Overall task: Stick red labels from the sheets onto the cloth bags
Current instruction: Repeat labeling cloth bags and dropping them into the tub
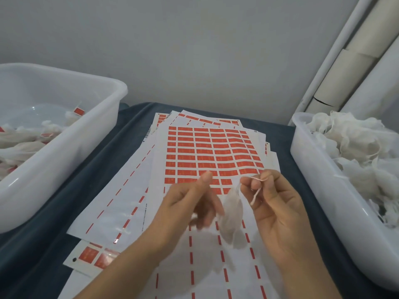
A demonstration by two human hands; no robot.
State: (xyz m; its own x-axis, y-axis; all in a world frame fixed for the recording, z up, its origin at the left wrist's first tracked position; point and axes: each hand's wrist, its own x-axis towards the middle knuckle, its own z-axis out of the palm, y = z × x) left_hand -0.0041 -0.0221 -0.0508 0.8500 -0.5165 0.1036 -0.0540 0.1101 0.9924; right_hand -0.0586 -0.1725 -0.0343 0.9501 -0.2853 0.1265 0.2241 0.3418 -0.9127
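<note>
A dark blue table cover [112,152] lies under both hands. Left of the left hand [190,203] stands a large translucent white plastic tub [64,147], smooth and round-cornered, holding crumpled white cloth bags that already carry red labels [78,111]. Right of the right hand [274,203] a second tub [313,186] of the same plastic is heaped with unlabelled bags [354,147], gauzy, frayed and tangled with strings.

Beneath and beyond the hands a stack of glossy white label sheets [129,190] fans over the cover. The top sheet [211,152] shows a grid of small red rectangular labels beyond the fingertips, while its near part, under the wrists, keeps only thin red dashes on the bare backing.

The right hand pinches the thin white drawstring [257,190] of a small cloth bag [232,219], which hangs limp and translucent just left of that palm, between the two hands, above the sheet. The left hand is beside the bag with thumb raised and fingers loosely curled; the fingers are blurred, and whether they touch the bag cannot be told.
</note>
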